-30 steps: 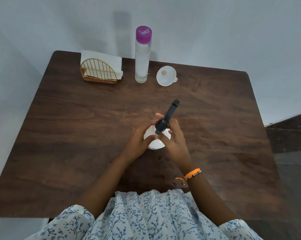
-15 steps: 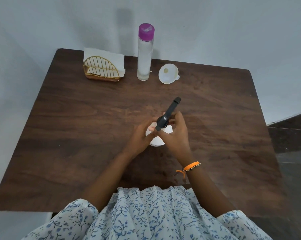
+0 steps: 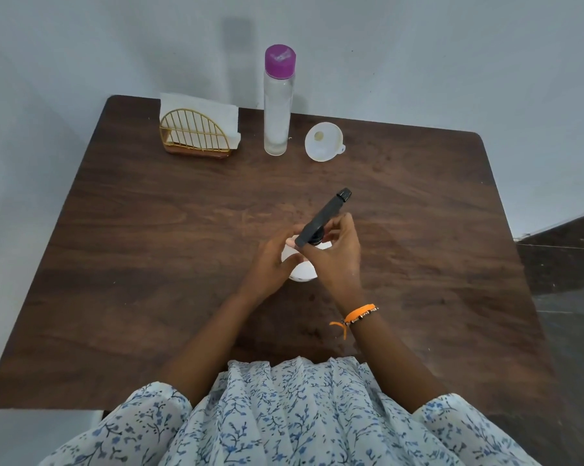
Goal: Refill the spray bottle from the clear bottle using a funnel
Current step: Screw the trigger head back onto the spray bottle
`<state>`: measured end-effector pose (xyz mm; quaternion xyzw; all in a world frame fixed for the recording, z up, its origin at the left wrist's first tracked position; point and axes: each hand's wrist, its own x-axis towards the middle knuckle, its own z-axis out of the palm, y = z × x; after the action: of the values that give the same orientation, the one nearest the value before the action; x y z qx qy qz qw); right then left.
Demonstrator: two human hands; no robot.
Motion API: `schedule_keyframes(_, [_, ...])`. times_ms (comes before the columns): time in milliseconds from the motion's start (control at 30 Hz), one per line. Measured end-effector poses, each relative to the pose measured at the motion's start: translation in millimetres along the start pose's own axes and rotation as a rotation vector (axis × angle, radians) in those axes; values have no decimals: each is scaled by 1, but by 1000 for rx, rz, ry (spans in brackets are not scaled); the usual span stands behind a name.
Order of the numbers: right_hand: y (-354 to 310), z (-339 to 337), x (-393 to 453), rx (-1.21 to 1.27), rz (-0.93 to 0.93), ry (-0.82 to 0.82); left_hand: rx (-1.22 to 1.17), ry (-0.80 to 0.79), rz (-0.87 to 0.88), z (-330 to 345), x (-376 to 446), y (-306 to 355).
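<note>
A person in a white blouse with a blue floral print [image 3: 283,418] sits at the near edge of a dark brown wooden table [image 3: 132,264]. Just beyond the blouse, both forearms reach in to the white spray bottle [image 3: 303,273], which stands upright near the middle of the table. The left hand [image 3: 270,260] is curled around the left side of the bottle's white body, fingers closed against it. The right hand [image 3: 334,253], an orange thread bracelet [image 3: 359,314] at its wrist, is pinched closed around the neck just under the black trigger sprayer head [image 3: 324,216], whose nozzle points away and to the right. Well beyond the spray bottle, by the table's far edge, lies a translucent white plastic funnel [image 3: 324,142]. Left of it stands a tall clear bottle with a purple cap [image 3: 278,105], capped and upright. Farther left of that sits a gold wire napkin holder with white napkins [image 3: 196,132].
</note>
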<state>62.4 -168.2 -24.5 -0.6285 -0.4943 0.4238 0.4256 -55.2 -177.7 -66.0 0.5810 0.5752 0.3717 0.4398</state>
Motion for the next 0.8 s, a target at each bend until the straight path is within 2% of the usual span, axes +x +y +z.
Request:
schedule_keyframes(200, [7, -12, -7, -57, -138, -129, -38, -17, -27, -1, -1, 5])
schedule_keyframes(367, [3, -6, -4, -113, -127, 19, 29, -4, -83, 5, -1, 1])
schedule_keyframes(467, [2, 0, -6, -32, -107, 23, 41, 13, -87, 7, -1, 0])
schedule_keyframes(633, [6, -12, 4, -64, -102, -73, 4, -41, -85, 3, 10, 3])
schedule_keyframes(800, [2, -30, 21, -275, -177, -263, 158, -239, -21, -8, 30, 4])
